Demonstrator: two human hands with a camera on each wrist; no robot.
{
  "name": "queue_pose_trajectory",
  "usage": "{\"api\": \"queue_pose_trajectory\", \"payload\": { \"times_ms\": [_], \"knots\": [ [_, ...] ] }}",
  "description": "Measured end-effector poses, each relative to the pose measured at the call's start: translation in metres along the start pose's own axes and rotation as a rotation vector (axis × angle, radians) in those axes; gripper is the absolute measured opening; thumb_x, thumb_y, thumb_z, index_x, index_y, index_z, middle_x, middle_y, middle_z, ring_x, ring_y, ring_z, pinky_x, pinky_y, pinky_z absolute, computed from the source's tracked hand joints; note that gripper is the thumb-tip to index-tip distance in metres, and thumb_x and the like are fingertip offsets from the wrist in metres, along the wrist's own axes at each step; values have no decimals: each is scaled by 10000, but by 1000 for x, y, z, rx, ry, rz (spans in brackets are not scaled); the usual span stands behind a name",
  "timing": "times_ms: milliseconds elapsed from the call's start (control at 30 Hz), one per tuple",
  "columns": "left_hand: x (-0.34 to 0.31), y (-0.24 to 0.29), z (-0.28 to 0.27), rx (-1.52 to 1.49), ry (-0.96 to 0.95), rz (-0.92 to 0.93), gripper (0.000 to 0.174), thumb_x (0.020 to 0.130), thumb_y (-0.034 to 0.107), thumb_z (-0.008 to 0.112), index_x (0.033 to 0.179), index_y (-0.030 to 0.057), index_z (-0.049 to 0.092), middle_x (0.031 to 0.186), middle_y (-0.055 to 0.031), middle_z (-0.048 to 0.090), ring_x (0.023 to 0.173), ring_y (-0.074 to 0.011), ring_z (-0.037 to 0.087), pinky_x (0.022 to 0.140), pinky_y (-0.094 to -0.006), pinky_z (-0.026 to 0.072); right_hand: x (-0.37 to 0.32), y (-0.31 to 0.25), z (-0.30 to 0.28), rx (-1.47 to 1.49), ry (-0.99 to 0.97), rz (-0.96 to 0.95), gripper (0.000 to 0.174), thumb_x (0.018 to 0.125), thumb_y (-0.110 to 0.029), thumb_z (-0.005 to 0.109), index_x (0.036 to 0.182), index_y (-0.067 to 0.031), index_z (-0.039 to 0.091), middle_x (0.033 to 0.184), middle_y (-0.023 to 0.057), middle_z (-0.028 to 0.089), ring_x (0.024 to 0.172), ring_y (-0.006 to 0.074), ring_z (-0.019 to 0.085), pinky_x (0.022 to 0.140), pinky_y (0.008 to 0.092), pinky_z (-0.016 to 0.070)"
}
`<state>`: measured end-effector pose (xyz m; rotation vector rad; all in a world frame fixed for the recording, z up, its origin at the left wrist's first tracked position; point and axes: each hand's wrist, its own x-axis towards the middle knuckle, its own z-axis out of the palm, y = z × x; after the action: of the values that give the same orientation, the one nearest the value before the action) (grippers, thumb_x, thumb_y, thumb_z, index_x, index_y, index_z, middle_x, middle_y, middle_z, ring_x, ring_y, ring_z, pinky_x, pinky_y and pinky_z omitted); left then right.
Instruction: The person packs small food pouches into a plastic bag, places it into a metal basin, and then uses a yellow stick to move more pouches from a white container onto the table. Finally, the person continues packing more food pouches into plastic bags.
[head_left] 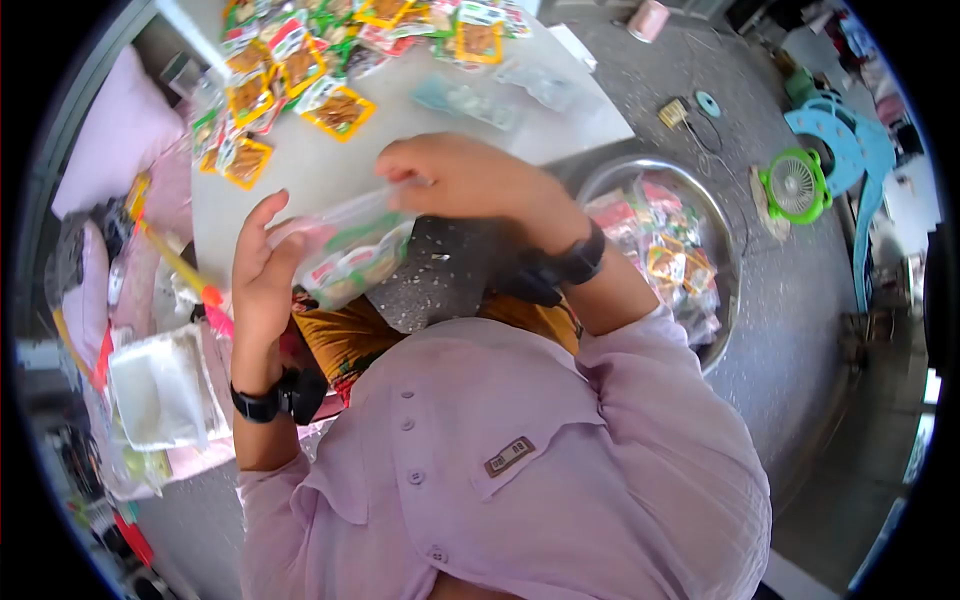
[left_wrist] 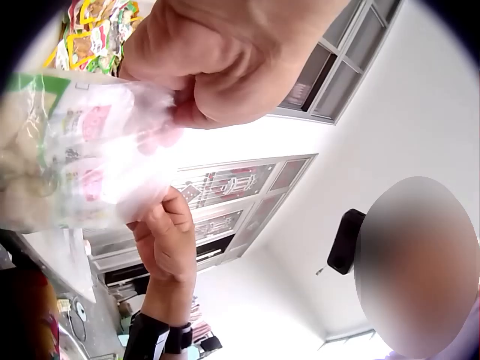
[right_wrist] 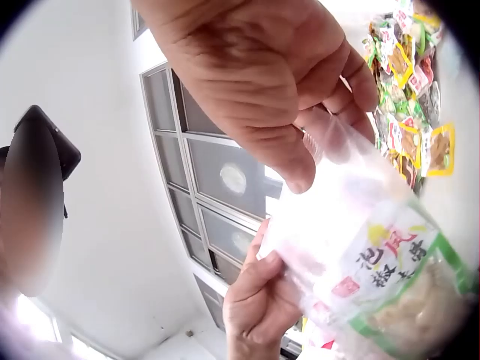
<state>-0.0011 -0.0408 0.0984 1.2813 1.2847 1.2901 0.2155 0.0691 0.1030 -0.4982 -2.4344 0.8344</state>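
Note:
Between both hands is a clear plastic snack bag point(head_left: 352, 262) with white-and-green printing, red and black characters and pale pieces at its bottom end. My left hand point(head_left: 262, 275) pinches one upper corner of the bag. At the opposite corner my right hand point(head_left: 475, 185) grips the film between thumb and fingers. The right wrist view shows the printed front of the bag point(right_wrist: 397, 270) tilted, with its see-through upper part stretched between the right hand point(right_wrist: 277, 90) and the left hand point(right_wrist: 262, 307). In the left wrist view, glare whitens part of the bag point(left_wrist: 75, 157).
A white table point(head_left: 570, 110) ahead bears a heap of small snack packets point(head_left: 300, 65) and some clear plastic bags point(head_left: 465, 100). To the right on the floor stands a metal basin point(head_left: 735, 270) with filled packets. A white tray point(head_left: 155, 390) lies at left; a green fan point(head_left: 795, 185) stands far right.

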Motion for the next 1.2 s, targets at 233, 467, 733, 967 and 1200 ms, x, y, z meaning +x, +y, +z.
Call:
{"api": "queue_pose_trajectory", "payload": {
  "times_ms": [233, 467, 733, 967, 1200],
  "knots": [
    [-8, -12, 20, 30, -180, -65, 393, 802, -10, 422, 1184, 36, 339, 951, -86, 533, 902, -141, 504, 802, -259, 397, -29, -14, 24, 31, -104, 54, 155, 720, -187, 481, 735, -34, 504, 706, 145, 545, 699, 326, 518, 615, 404, 395],
    [3, -59, 18, -84, -340, -116, 332, 817, 21, 438, 1145, 27, 385, 989, -81, 528, 911, -163, 501, 815, -262, 377, -100, 9, -20, 78, 124, 238, 122, 716, -123, 527, 796, -31, 532, 717, 134, 542, 681, 272, 534, 604, 323, 407],
    [-8, -161, 14, 173, -591, -584, 283, 792, 95, 494, 1059, 13, 447, 920, -38, 517, 876, -109, 473, 783, -233, 372, -235, 45, -81, 450, 755, 757, 95, 753, -68, 554, 840, -33, 570, 728, -9, 551, 675, 75, 504, 612, 215, 408],
    [-32, -230, 11, 597, -877, -614, 293, 774, 170, 493, 987, -32, 494, 913, -113, 557, 854, -194, 520, 741, -272, 407, -347, 97, -69, 197, 787, 1200, 110, 731, -143, 549, 729, -33, 542, 658, 19, 549, 583, 85, 509, 530, 213, 394],
    [-40, -229, 20, 848, -995, -360, 281, 748, 222, 483, 932, 21, 553, 867, -184, 580, 800, -307, 568, 674, -338, 448, -436, 145, -20, 56, 559, 1466, 132, 677, -148, 526, 699, -18, 521, 594, 33, 522, 502, 115, 514, 467, 239, 412]
  ]
}}
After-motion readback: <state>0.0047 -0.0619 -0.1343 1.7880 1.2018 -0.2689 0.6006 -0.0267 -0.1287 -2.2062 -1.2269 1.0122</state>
